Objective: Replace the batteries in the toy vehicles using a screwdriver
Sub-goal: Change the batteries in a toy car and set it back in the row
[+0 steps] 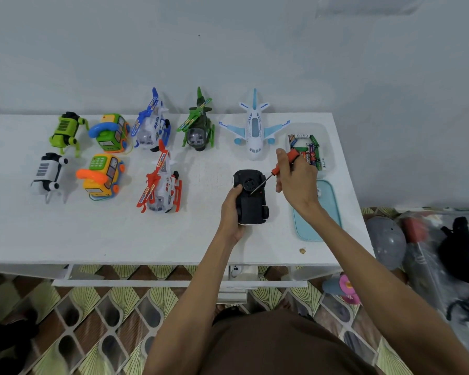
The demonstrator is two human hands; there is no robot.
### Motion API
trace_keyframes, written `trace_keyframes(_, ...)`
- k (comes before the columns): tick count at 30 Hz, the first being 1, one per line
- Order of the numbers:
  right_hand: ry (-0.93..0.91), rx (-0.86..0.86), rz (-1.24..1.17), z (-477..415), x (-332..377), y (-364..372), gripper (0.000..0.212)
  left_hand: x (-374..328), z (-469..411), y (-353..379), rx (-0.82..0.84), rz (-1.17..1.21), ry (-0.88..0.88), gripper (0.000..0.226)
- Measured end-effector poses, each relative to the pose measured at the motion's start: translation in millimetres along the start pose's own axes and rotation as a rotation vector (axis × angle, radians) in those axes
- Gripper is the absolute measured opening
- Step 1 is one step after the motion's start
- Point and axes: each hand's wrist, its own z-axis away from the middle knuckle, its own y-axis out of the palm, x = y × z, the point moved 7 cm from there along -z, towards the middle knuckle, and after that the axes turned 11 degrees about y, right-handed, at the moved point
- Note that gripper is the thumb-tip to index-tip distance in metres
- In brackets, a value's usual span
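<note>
A black toy car (251, 197) lies upside down on the white table (92, 234), its underside facing up. My left hand (232, 209) grips its left side. My right hand (295, 180) holds a screwdriver (279, 170) with an orange handle, and the thin shaft slants down-left so its tip rests on the car's underside. A clear tub of batteries (309, 151) stands just behind my right hand.
Other toys stand in rows at the back: a white airplane (255, 131), a green helicopter (198, 125), a blue helicopter (152, 123), a red helicopter (161, 182), two phone buses (103, 175) and two robot dogs (48, 174). A pale blue lid (325, 212) lies at the right edge.
</note>
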Motion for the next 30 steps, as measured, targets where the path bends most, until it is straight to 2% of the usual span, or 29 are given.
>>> trace_keyframes(4,0.02,-0.012,-0.037,1,-2,-2,0.055,-1,-3,0,-0.04,0.004,0.02,0.05)
trace_keyframes(12,0.203,0.118,-0.395,6,-13,8,0.031,-2,-7,4,-0.042,0.096,0.021,0.041)
trace_keyframes(17,0.293,0.216,-0.474,10,-14,19,0.024,-8,-8,10,-0.002,0.097,-0.001,0.034)
trace_keyframes(22,0.382,0.231,-0.514,8,-24,24,0.022,-11,-7,8,0.023,0.053,0.038,0.052)
trace_keyframes(25,0.412,0.262,-0.548,7,-29,26,0.019,-8,-7,7,0.035,0.052,0.05,0.054)
trace_keyframes(28,0.38,0.275,-0.634,5,-29,25,0.021,-8,-8,7,0.037,0.07,0.054,0.06)
trace_keyframes(30,0.32,0.219,-0.709,1,-25,19,0.02,-8,-8,6,0.03,0.08,0.04,0.066)
